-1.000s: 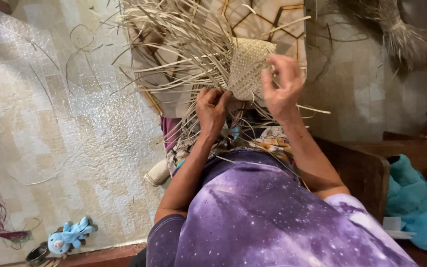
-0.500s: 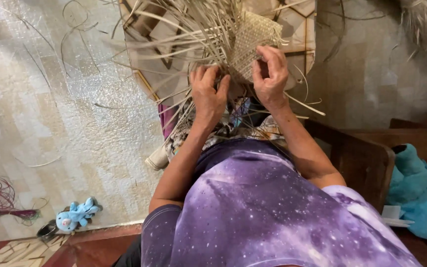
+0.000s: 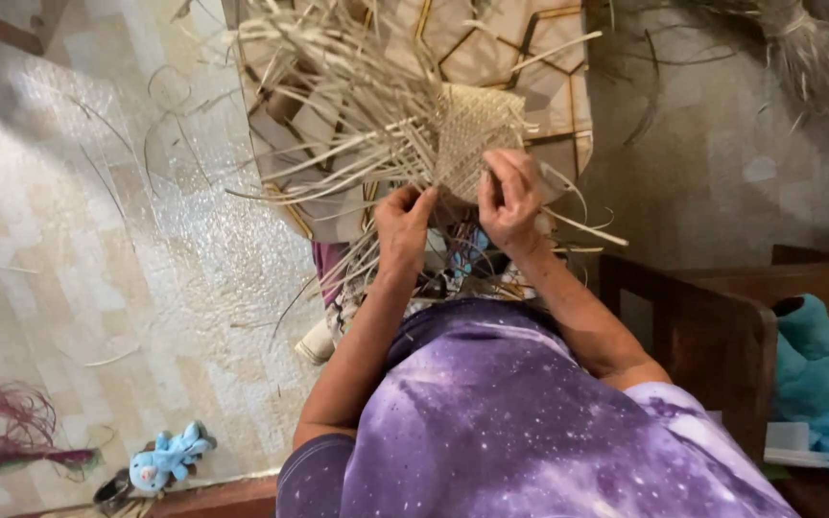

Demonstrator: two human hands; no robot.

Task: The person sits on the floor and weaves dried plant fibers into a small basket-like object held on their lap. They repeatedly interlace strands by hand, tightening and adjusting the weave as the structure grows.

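left hand (image 3: 403, 219) pinching loose straw strips (image 3: 338, 144) at lower left edge of woven mat (image 3: 477, 134). right hand (image 3: 510, 197) fingers curled, gripping mat's lower edge. mat held above lap, over patterned cushion (image 3: 539, 77). keep strips flat, pull snug against weave, steady tension.

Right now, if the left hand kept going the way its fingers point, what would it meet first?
Probably the loose pale straw strips fanning out just beyond the left hand, beside the woven mat piece; depth is unclear.

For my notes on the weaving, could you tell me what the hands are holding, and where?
Both hold the woven straw piece: the right hand at its near edge, the left hand on loose strands beside it.
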